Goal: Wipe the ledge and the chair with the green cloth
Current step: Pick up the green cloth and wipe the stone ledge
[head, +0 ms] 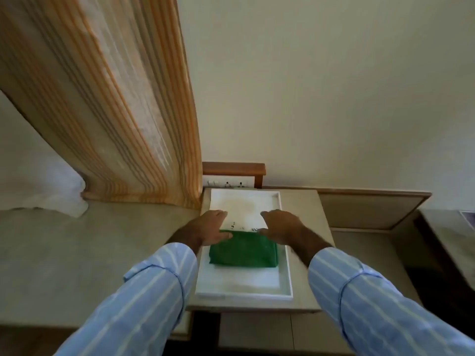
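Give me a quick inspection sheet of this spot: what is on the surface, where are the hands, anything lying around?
Surface: beige side table carrying a white tray.
Job's things: folded green cloth lies in the tray, on white fabric; no chair seen.
Clutter: white printed paper in the tray's far half.
Hands: left hand rests on the cloth's far left corner; right hand at its far right corner; grip unclear.
Cables: nothing seen; switch panel on the wall behind.
Surroundings: striped curtain left, plain wall ahead.
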`<state>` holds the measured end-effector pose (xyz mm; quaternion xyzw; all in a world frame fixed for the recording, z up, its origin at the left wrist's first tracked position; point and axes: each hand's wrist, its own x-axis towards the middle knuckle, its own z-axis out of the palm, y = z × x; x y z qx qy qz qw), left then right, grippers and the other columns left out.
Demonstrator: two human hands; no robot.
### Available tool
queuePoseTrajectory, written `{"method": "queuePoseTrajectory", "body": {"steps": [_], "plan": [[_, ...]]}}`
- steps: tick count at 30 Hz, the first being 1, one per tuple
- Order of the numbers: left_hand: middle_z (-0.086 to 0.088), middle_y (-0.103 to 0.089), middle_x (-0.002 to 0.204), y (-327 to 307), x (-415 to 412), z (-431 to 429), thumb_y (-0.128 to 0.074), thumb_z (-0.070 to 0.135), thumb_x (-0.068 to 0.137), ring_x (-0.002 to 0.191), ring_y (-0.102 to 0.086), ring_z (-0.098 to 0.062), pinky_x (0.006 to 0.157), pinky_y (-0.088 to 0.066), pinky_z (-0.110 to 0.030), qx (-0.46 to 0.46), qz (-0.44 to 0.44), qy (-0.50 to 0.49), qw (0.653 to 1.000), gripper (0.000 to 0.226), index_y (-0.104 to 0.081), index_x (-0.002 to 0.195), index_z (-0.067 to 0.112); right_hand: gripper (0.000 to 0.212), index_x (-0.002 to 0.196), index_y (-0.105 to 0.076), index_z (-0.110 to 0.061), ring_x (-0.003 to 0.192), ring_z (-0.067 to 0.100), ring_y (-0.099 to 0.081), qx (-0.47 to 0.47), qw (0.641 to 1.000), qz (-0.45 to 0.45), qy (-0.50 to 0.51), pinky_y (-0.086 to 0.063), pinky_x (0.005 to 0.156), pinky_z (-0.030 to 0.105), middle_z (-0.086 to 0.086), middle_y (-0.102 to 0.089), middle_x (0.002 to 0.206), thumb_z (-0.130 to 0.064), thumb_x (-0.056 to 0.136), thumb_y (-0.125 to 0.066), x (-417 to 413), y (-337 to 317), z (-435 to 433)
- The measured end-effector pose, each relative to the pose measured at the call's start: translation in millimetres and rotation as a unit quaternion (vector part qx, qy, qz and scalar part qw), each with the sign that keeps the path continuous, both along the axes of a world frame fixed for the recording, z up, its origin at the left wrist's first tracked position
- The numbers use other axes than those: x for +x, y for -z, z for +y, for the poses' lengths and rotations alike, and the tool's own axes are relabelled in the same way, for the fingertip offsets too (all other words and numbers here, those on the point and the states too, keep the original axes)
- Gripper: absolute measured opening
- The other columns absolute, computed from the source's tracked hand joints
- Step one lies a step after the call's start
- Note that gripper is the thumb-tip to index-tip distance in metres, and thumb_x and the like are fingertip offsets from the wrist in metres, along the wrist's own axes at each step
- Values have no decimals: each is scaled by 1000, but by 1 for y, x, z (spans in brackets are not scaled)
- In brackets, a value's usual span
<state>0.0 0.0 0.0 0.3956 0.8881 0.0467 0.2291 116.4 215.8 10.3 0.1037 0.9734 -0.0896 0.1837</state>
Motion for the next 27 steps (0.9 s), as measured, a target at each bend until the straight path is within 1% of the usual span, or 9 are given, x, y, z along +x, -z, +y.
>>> {"method": "queuePoseTrajectory", "body": {"steps": [2,5,9,15,19,21,23,25,27], "plan": [[-13,-23,163,15,5,1,-51,47,98,149,-23,-28,121,-25,-42,-30,-14,-8,999,76,-20,156,9,50,145,-52,-12,127,34,-63,-2,1000,-13,24,-55,104,47,15,-62,142,-41,104,-54,1,17,-7],[-14,-39,152,32,16,0,-55,33,98,138,-39,-31,112,-38,-44,-45,-2,-28,999,58,-35,148,10,40,138,-57,-14,123,30,-65,-4,999,-37,39,-58,102,47,11,-66,135,-27,101,-56,8,36,-15],[-13,-48,134,39,24,6,-60,15,91,125,-47,-31,101,-46,-44,-19,29,-72,997,45,-49,134,9,44,139,-59,-12,127,30,-62,3,999,-44,17,-55,107,45,11,-63,137,-27,99,-66,2,42,-9],[-19,-63,120,21,20,-9,-67,15,85,111,-58,-34,90,-46,-34,61,-46,-158,985,33,-66,116,4,32,119,-72,-7,113,27,-67,-38,997,-66,-5,-60,97,38,11,-70,119,-23,92,-69,-23,23,-2],[-19,-66,109,-2,14,-55,-73,13,83,102,-61,-32,79,-46,-32,164,-96,-241,952,25,-62,103,3,32,114,-69,-15,104,22,-65,-104,994,-31,-16,-60,91,36,6,-69,112,-37,91,-69,-55,-6,-23],[-10,-64,95,-13,10,-84,-72,11,83,91,-59,-27,71,-43,-29,218,-102,-279,930,16,-56,87,15,24,106,-66,-20,96,17,-62,-128,991,-4,-30,-54,77,29,3,-67,106,-37,90,-68,-72,-17,-45],[2,-58,82,-26,5,-119,-69,12,84,83,-55,-22,66,-41,-28,267,-97,-319,904,26,-50,77,28,22,105,-65,-20,92,17,-61,-156,987,16,-39,-47,69,26,3,-67,104,-34,89,-69,-91,-26,-76],[2,-59,81,-35,-1,-160,-69,13,85,81,-56,-21,67,-43,-28,304,-83,-368,875,19,-54,81,25,26,110,-67,-16,97,22,-65,-216,975,39,-33,-51,70,28,5,-69,107,-28,88,-72,-109,-31,-112],[-3,-61,84,-39,-5,-208,-69,14,85,79,-56,-20,67,-43,-29,326,-44,-416,848,12,-58,90,12,31,117,-70,-12,97,22,-72,-335,940,62,15,-60,72,30,5,-73,109,-22,88,-77,-124,-34,-155]]}}
